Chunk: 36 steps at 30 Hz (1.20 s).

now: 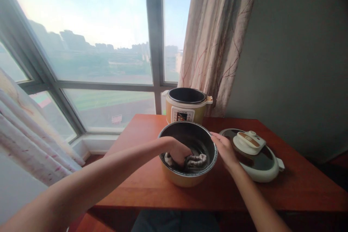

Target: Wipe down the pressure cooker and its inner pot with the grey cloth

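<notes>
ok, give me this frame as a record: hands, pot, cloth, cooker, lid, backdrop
left hand: inside the pot, on the cloth; fingertips hidden
right hand: fingers at the pot's right rim
pot: mouth up on the table, dark inside
cloth: bunched inside the pot
cooker body: behind the pot, uncovered
lid: on the table, right of the pot
backdrop: window, curtains

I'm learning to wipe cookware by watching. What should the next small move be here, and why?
I'd probably slide the cloth up the far inner wall of the pot: the left hand is down on the cloth, which lies bunched in the near half, and the right hand is at the rim, seemingly steadying it.
</notes>
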Tool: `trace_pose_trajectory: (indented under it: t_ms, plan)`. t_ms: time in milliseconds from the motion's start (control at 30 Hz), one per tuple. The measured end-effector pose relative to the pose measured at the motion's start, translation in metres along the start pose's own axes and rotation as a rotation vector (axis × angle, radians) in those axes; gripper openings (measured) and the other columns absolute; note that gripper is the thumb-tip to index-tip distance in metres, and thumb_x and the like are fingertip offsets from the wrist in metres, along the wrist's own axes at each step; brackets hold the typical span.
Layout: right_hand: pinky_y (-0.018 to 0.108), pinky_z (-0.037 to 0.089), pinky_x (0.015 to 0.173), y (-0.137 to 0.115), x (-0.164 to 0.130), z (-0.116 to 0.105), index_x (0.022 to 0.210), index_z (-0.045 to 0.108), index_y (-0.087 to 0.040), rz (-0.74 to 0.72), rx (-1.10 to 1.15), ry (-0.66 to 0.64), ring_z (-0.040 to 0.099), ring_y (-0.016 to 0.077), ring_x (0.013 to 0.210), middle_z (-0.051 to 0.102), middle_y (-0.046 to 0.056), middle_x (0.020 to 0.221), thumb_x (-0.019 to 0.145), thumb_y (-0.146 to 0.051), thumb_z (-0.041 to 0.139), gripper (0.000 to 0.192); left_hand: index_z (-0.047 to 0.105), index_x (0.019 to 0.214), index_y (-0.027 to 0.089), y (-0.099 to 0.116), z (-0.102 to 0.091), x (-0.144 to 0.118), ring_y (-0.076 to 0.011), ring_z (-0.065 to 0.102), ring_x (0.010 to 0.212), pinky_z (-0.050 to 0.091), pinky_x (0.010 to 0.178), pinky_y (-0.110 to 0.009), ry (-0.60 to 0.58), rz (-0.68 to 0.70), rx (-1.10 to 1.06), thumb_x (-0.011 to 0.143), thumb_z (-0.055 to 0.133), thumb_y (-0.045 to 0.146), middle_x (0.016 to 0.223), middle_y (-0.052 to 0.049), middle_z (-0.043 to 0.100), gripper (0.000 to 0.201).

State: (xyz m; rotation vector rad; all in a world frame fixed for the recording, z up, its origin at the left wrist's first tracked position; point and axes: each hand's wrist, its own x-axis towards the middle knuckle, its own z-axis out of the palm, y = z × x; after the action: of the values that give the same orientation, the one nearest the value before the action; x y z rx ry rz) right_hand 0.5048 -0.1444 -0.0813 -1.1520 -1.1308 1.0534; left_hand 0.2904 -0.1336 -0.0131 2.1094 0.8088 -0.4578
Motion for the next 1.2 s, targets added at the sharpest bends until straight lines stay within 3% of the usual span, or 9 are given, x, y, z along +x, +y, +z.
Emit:
trace_pose_trajectory:
  t_ms: [100, 233, 467, 667, 800, 900, 1033, 1100, 1200]
  plan:
    - [0.036, 0.056, 0.078, -0.002, 0.010, -0.001, 0.115, 0.071, -0.017, 0.025, 0.015, -0.017, 0.073, 0.0270, 0.086, 0.078, 0.009, 0.097, 0.071, -0.048, 0.075, 0.054, 0.062, 0.061, 0.020, -0.007, -0.003, -0.008, -0.0160, 0.054, 0.055, 0.045, 0.052, -0.025, -0.111, -0.025, 0.045, 0.056, 0.058, 0.004, 0.054, 0.004, 0.059, 0.017]
    - [0.036, 0.054, 0.072, 0.000, 0.019, 0.006, 0.114, 0.070, -0.016, 0.018, 0.022, 0.018, 0.073, 0.0272, 0.081, 0.078, 0.009, 0.091, 0.070, -0.050, 0.075, 0.056, 0.061, 0.061, 0.020, -0.003, 0.001, -0.007, -0.0179, 0.056, 0.057, 0.047, 0.054, -0.027, -0.084, -0.053, 0.052, 0.058, 0.060, 0.008, 0.054, 0.003, 0.058, 0.013]
    - [0.038, 0.053, 0.074, 0.004, 0.041, 0.021, 0.090, 0.075, -0.016, -0.010, -0.029, 0.079, 0.070, 0.0273, 0.078, 0.077, 0.010, 0.084, 0.062, -0.054, 0.077, 0.048, 0.069, 0.071, 0.018, 0.013, 0.015, 0.003, -0.0223, 0.063, 0.068, 0.051, 0.063, -0.031, 0.181, -0.134, 0.061, 0.063, 0.060, 0.015, 0.071, -0.005, 0.069, 0.013]
    - [0.035, 0.050, 0.071, 0.002, 0.043, 0.018, 0.078, 0.075, -0.015, -0.019, -0.042, 0.065, 0.067, 0.0243, 0.076, 0.075, 0.008, 0.076, 0.064, -0.063, 0.074, 0.050, 0.072, 0.083, 0.016, 0.023, 0.030, 0.007, -0.0217, 0.065, 0.073, 0.051, 0.063, -0.028, 0.476, -0.216, -0.424, 0.060, 0.065, 0.017, 0.079, -0.004, 0.070, 0.023]
    - [0.027, 0.042, 0.053, -0.001, 0.020, 0.004, 0.093, 0.072, -0.016, 0.017, -0.041, 0.069, 0.057, 0.0167, 0.057, 0.066, 0.000, 0.064, 0.071, -0.060, 0.070, 0.049, 0.070, 0.096, 0.014, 0.030, 0.029, 0.013, -0.0216, 0.067, 0.077, 0.054, 0.068, -0.029, 0.687, -0.152, -0.959, 0.063, 0.068, 0.018, 0.086, -0.005, 0.073, 0.033]
    - [0.026, 0.031, 0.042, -0.006, -0.013, -0.004, 0.112, 0.065, -0.017, 0.068, -0.055, 0.072, 0.050, 0.0154, 0.045, 0.056, -0.004, 0.055, 0.075, -0.059, 0.067, 0.056, 0.068, 0.101, 0.014, 0.035, 0.027, 0.021, -0.0214, 0.068, 0.076, 0.056, 0.071, -0.031, 0.787, -0.087, -1.136, 0.067, 0.062, 0.014, 0.089, -0.007, 0.074, 0.034]
    - [0.028, 0.032, 0.040, -0.011, -0.063, 0.004, 0.143, 0.043, -0.018, 0.101, -0.075, 0.054, 0.052, 0.0196, 0.043, 0.056, -0.005, 0.054, 0.079, -0.057, 0.065, 0.078, 0.070, 0.098, 0.013, 0.036, 0.033, 0.028, -0.0213, 0.068, 0.083, 0.055, 0.077, -0.029, 0.805, -0.028, -0.988, 0.066, 0.060, 0.010, 0.091, -0.006, 0.073, 0.033]
    - [0.029, 0.038, 0.042, -0.012, -0.079, 0.013, 0.149, 0.033, -0.018, 0.077, -0.054, 0.074, 0.054, 0.0205, 0.046, 0.059, -0.004, 0.056, 0.079, -0.055, 0.064, 0.085, 0.072, 0.098, 0.013, 0.035, 0.035, 0.027, -0.0224, 0.068, 0.087, 0.055, 0.077, -0.029, 0.750, -0.011, -0.819, 0.066, 0.061, 0.010, 0.091, -0.006, 0.074, 0.034]
    - [0.032, 0.043, 0.047, -0.013, -0.084, 0.022, 0.150, 0.033, -0.017, 0.063, -0.020, 0.099, 0.055, 0.0209, 0.049, 0.064, -0.001, 0.063, 0.077, -0.053, 0.063, 0.086, 0.073, 0.103, 0.015, 0.032, 0.034, 0.018, -0.0240, 0.068, 0.090, 0.054, 0.075, -0.028, 0.626, -0.042, -0.493, 0.065, 0.062, 0.011, 0.096, -0.006, 0.075, 0.039]
